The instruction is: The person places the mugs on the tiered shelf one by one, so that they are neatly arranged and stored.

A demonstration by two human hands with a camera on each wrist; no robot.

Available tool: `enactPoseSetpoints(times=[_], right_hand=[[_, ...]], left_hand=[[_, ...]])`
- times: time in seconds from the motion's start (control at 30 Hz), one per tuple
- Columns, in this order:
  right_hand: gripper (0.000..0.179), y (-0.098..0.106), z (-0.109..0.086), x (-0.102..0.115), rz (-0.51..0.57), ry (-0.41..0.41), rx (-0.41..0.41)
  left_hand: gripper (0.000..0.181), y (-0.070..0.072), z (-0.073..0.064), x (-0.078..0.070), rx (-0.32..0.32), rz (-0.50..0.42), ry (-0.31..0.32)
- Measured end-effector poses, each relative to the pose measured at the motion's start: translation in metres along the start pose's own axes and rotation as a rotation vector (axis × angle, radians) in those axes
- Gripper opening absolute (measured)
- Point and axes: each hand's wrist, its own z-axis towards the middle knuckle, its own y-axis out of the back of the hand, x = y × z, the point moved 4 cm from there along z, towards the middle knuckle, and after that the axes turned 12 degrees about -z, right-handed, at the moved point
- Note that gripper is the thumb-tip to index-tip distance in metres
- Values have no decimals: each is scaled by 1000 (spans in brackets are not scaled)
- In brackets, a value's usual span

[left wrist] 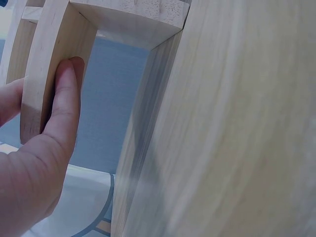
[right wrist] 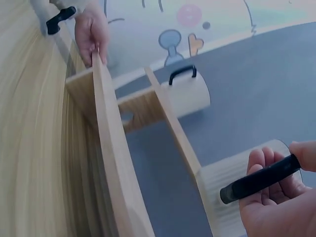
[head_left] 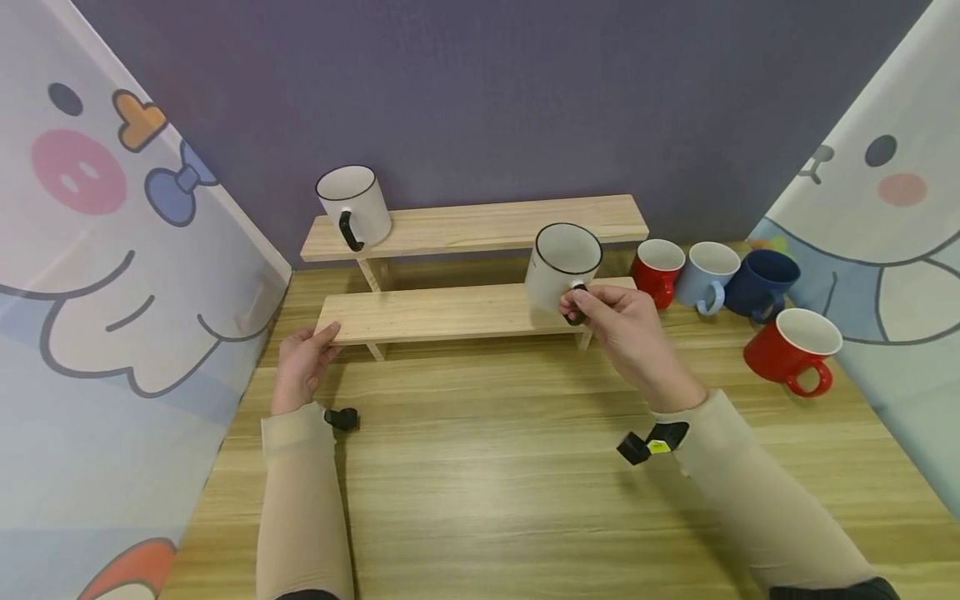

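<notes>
My right hand (head_left: 626, 333) pinches the black handle (right wrist: 259, 180) of a white mug (head_left: 553, 282) with a dark rim. That mug is at the right part of a two-tier wooden shelf (head_left: 427, 317); whether its base touches the lower board I cannot tell. At the shelf's left end, my left hand (head_left: 302, 367) grips the lower board, thumb on one face and fingers (left wrist: 64, 106) on the other. A second white mug (head_left: 363, 212) with a black handle stands on the left end of the upper board (head_left: 487, 227).
Right of the shelf stand a red mug (head_left: 645, 271), a light blue mug (head_left: 692, 282) and a dark blue mug (head_left: 746, 287). Another red mug (head_left: 768, 350) is nearer on the wooden table (head_left: 480, 467). A grey-purple wall (head_left: 480, 100) rises behind, with cartoon-printed panels (head_left: 67, 250) at both sides.
</notes>
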Motion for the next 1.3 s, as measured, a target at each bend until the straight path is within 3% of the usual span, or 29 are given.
enactPoseSetpoints(times=[0.5,0.73,0.97,1.3], right_hand=[[23,-62,57,17,-92,-8,-18],[23,-78,83,23,-161,-17,-55],[21,-96,107,29,-144,3,-99],[18,-110,133,18,-104,-70,-151]], left_hand=[[46,1,1,-1,2,12,-1],[51,0,0,-1,23,10,-4],[47,0,1,-2,1,-12,-4],[46,1,1,-1,12,-10,-7]])
